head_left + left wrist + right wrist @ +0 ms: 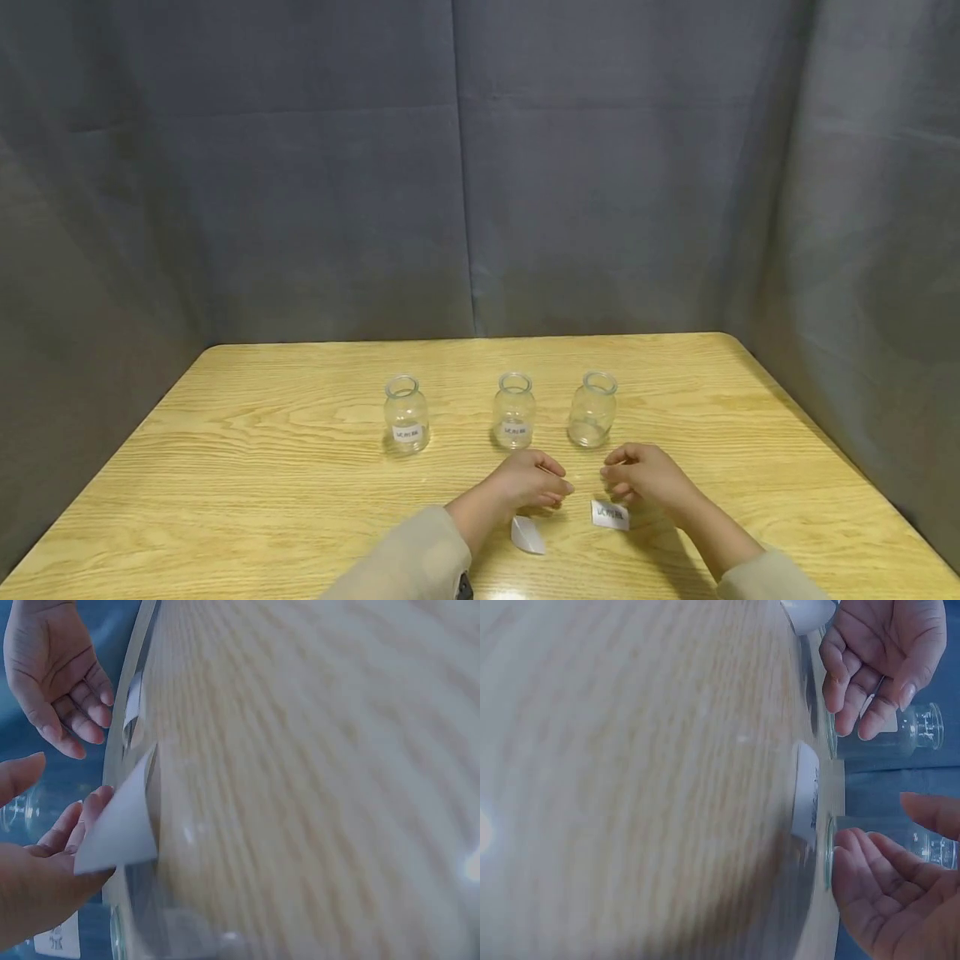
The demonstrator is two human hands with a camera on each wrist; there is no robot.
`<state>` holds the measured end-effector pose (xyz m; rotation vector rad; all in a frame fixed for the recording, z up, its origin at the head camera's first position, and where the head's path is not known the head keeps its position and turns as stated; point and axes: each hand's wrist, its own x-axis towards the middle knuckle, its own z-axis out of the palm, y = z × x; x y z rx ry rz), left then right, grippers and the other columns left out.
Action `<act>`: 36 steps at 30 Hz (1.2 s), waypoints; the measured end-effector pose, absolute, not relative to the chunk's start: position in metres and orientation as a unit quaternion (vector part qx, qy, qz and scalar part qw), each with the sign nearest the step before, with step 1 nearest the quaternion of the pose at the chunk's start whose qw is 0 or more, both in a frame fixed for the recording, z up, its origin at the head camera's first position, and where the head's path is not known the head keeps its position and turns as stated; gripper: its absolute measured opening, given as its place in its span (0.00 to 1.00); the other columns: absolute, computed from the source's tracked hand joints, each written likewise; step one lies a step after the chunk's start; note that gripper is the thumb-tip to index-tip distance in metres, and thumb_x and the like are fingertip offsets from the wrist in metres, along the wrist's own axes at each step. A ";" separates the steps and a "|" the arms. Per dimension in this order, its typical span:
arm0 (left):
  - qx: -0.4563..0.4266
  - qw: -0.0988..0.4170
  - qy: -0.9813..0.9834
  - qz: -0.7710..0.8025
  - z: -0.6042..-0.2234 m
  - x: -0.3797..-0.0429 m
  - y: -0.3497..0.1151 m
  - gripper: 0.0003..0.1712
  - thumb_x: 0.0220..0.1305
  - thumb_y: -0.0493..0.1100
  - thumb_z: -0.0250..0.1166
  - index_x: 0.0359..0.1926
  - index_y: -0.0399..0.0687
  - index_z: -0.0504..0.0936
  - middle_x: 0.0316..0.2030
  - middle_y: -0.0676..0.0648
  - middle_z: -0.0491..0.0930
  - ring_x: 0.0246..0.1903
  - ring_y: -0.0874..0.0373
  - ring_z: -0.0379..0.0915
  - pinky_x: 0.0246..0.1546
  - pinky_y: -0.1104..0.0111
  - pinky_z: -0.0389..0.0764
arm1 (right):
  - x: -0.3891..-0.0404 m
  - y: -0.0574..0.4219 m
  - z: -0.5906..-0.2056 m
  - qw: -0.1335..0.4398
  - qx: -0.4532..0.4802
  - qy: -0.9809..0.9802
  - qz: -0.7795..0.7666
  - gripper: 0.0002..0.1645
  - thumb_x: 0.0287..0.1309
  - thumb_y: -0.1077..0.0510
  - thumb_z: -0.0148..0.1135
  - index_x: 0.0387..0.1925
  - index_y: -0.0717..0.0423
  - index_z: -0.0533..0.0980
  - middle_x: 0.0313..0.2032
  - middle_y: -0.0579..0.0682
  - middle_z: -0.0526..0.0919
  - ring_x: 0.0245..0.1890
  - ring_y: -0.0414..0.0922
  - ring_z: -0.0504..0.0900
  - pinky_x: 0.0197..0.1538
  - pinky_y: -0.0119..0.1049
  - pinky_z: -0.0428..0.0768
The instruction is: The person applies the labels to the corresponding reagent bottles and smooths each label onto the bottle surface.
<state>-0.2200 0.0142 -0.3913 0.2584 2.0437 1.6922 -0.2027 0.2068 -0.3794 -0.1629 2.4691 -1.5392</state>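
My left hand (pixel 525 481) hovers over the table, fingers loosely bent and holding nothing. Just below it lies a bent piece of white paper (pixel 528 535), whose raised corner shows in the left wrist view. Facing it, my right hand (pixel 648 477) is relaxed too, with nothing between its fingers. Beside the right fingers a white label (pixel 610 515) with dark print rests on the wood, slightly curled. Behind the hands stands a clear glass jar (pixel 592 412) with no label showing. A middle glass jar (pixel 514 410) and a left glass jar (pixel 406 414) each carry a printed label.
The wooden table (pixel 247 467) reaches back to a grey-blue curtain (pixel 480 183), which also hangs along both sides. All three jars are upright and without lids, in a row across the table's middle.
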 end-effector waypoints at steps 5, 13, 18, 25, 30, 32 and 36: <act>0.102 0.245 0.750 0.606 -0.392 -0.216 0.022 0.16 0.48 0.33 0.63 0.39 0.32 0.72 0.27 0.46 0.76 0.27 0.55 0.75 0.32 0.70 0.77 | -0.198 0.213 -0.382 0.125 -0.042 0.844 -0.519 0.20 0.53 0.60 0.53 0.40 0.75 0.66 0.30 0.56 0.74 0.27 0.46 0.74 0.32 0.39 0.75; 0.100 0.254 0.754 0.598 -0.394 -0.213 0.033 0.14 0.47 0.34 0.63 0.37 0.34 0.73 0.27 0.47 0.75 0.26 0.56 0.75 0.29 0.69 0.77 | -0.190 0.223 -0.385 0.135 0.004 0.844 -0.519 0.17 0.52 0.60 0.53 0.38 0.74 0.67 0.27 0.56 0.71 0.25 0.46 0.73 0.30 0.38 0.76; 0.098 0.254 0.763 0.587 -0.395 -0.211 0.039 0.13 0.47 0.34 0.64 0.35 0.34 0.73 0.27 0.47 0.74 0.25 0.57 0.74 0.29 0.71 0.77 | -0.186 0.230 -0.387 0.156 -0.007 0.839 -0.521 0.16 0.52 0.60 0.53 0.34 0.73 0.67 0.24 0.54 0.70 0.23 0.45 0.73 0.30 0.38 0.77; 0.083 0.252 0.767 0.584 -0.396 -0.210 0.045 0.12 0.47 0.34 0.64 0.34 0.35 0.73 0.28 0.47 0.74 0.26 0.58 0.74 0.30 0.70 0.77 | -0.182 0.231 -0.391 0.170 -0.002 0.833 -0.527 0.14 0.51 0.61 0.53 0.33 0.73 0.68 0.23 0.54 0.71 0.22 0.46 0.74 0.29 0.38 0.78; 0.082 0.253 0.762 0.591 -0.396 -0.209 0.047 0.11 0.47 0.33 0.63 0.33 0.35 0.72 0.28 0.47 0.73 0.26 0.57 0.74 0.31 0.69 0.77 | -0.183 0.228 -0.392 0.163 0.011 0.830 -0.532 0.12 0.49 0.63 0.54 0.32 0.72 0.69 0.23 0.54 0.72 0.22 0.44 0.74 0.29 0.37 0.77; 0.074 0.253 0.760 0.594 -0.397 -0.209 0.048 0.10 0.47 0.32 0.63 0.33 0.35 0.72 0.27 0.47 0.73 0.25 0.58 0.74 0.29 0.70 0.77 | -0.183 0.227 -0.392 0.163 0.010 0.829 -0.535 0.12 0.48 0.64 0.55 0.32 0.72 0.69 0.24 0.54 0.72 0.23 0.45 0.74 0.29 0.37 0.77; 0.062 0.247 0.761 0.597 -0.398 -0.210 0.051 0.10 0.47 0.32 0.64 0.32 0.36 0.73 0.26 0.47 0.72 0.24 0.58 0.74 0.28 0.72 0.77 | -0.184 0.227 -0.394 0.164 0.000 0.822 -0.546 0.16 0.45 0.66 0.57 0.36 0.74 0.67 0.26 0.55 0.72 0.24 0.45 0.72 0.30 0.37 0.76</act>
